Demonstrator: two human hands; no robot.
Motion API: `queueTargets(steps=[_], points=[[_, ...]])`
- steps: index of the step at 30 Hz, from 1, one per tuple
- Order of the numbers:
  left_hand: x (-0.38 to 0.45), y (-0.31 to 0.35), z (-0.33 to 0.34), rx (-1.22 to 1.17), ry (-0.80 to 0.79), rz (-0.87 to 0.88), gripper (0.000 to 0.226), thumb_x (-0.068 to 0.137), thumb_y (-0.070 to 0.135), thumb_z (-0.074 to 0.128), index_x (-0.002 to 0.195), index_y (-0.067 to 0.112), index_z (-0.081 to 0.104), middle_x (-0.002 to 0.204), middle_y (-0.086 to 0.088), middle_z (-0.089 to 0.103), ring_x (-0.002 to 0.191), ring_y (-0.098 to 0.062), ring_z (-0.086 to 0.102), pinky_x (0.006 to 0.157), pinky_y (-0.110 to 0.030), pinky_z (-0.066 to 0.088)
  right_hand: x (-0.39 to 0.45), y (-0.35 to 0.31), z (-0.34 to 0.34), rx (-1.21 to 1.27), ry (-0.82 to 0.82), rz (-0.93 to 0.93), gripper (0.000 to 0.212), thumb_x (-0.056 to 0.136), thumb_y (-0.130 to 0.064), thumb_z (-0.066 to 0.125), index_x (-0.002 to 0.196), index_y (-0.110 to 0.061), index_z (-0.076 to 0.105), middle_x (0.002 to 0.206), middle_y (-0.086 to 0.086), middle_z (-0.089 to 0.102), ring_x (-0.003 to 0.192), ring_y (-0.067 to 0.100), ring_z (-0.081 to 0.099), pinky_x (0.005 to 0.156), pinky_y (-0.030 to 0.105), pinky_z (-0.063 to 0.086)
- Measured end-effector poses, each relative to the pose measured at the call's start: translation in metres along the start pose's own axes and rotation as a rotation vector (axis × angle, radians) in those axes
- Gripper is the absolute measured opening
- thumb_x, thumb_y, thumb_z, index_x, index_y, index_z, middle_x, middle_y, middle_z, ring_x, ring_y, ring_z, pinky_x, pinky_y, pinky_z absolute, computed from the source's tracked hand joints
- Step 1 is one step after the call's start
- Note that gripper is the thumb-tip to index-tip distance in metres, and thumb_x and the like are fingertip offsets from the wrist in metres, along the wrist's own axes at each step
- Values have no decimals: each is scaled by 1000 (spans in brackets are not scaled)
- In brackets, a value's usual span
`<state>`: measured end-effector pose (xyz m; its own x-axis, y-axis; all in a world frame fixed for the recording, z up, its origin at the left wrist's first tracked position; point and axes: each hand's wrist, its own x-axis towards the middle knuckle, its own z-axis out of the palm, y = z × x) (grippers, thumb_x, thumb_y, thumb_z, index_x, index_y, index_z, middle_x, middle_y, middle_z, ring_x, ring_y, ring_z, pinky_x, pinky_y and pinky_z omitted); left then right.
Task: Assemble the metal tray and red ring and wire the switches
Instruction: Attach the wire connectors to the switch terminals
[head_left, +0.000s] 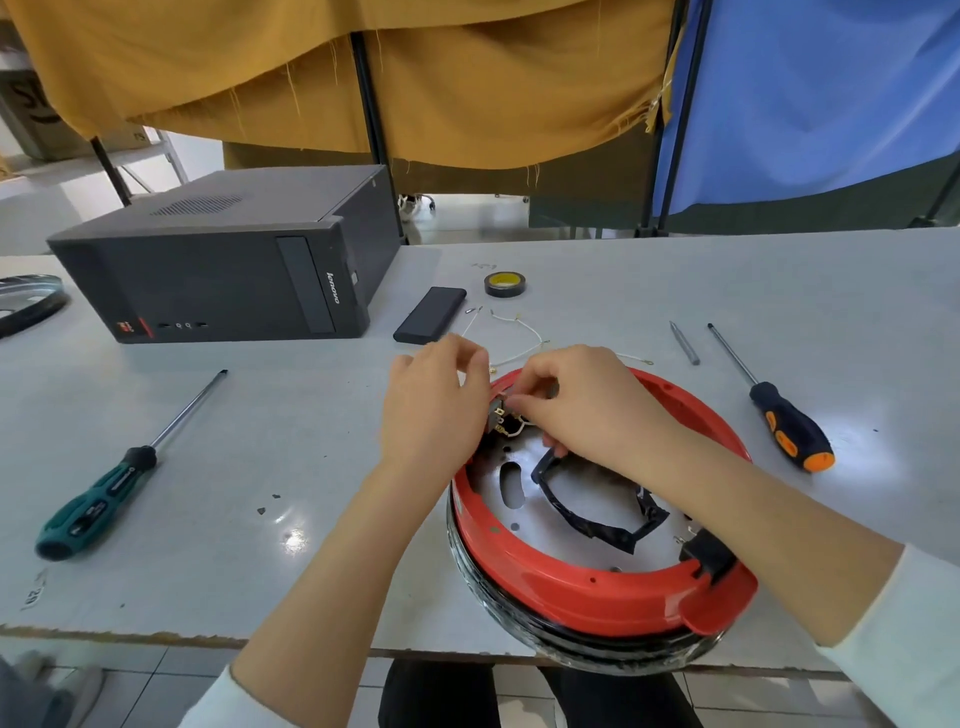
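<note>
Already seated in red ring (597, 592) on metal tray (582, 499): switch (500, 418), steadied by left hand (434, 410); right hand (582, 410) pinched, probably pushing on a wire terminal.

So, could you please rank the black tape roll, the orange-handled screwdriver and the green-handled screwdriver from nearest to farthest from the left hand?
1. Tape roll, just beyond the left hand.
2. Green-handled screwdriver, far left.
3. Orange-handled screwdriver, far right.
</note>
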<state>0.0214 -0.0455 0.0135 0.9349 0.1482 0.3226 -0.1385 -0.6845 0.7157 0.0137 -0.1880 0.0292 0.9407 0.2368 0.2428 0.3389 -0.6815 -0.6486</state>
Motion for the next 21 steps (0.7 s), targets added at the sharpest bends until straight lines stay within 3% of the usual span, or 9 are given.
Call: queueTargets(steps=[2, 4, 7, 10, 17, 21], points=[[2, -7, 9, -71, -131, -61, 24, 100, 27, 42, 111, 20, 63, 107, 6, 63, 101, -20, 55, 84, -31, 43, 3, 3, 3, -158, -78, 25, 12, 88, -23, 61, 82, -20, 70, 63, -9, 62, 44, 2, 52, 57, 25, 48], [2, -12, 15, -175, -229, -157, 26, 101, 27, 39, 107, 17, 63, 94, 5, 62, 88, -16, 54, 67, -25, 39, 6, 5, 5, -204, -116, 57, 14, 90, -25, 59, 82, -21, 71, 65, -7, 63, 48, 5, 52, 62, 30, 51], [4, -17, 18, -191, -240, -165, 29, 101, 28, 38, 96, 15, 63, 72, 6, 56, 69, -11, 50, 58, -24, 35, 12, 9, 6, -215, -156, 107, 17, 90, -25, 58, 79, -20, 70, 69, 1, 68, 49, 10, 54, 64, 36, 56], [5, -19, 19, -235, -218, -157, 30, 101, 28, 39, 95, 11, 63, 75, 2, 59, 73, -16, 52, 61, -26, 38, 15, 13, 10, -197, -213, 147, 17, 89, -28, 57, 77, -22, 69, 69, 0, 70, 53, 14, 57, 65, 39, 57], [3, -21, 22, -288, -188, -170, 30, 102, 29, 40, 98, 12, 66, 89, -5, 67, 84, -21, 58, 73, -28, 42, 17, 18, 17, -118, -220, 216, 20, 85, -26, 60, 65, -29, 65, 64, -7, 65, 56, 8, 53, 61, 31, 52], [3, -21, 23, -290, -176, -174, 30, 102, 29, 40, 99, 13, 66, 87, -4, 66, 82, -20, 57, 70, -25, 41, 18, 19, 18, -64, -222, 254, 16, 83, -25, 62, 69, -24, 69, 66, -1, 68, 41, 2, 49, 57, 29, 48]])
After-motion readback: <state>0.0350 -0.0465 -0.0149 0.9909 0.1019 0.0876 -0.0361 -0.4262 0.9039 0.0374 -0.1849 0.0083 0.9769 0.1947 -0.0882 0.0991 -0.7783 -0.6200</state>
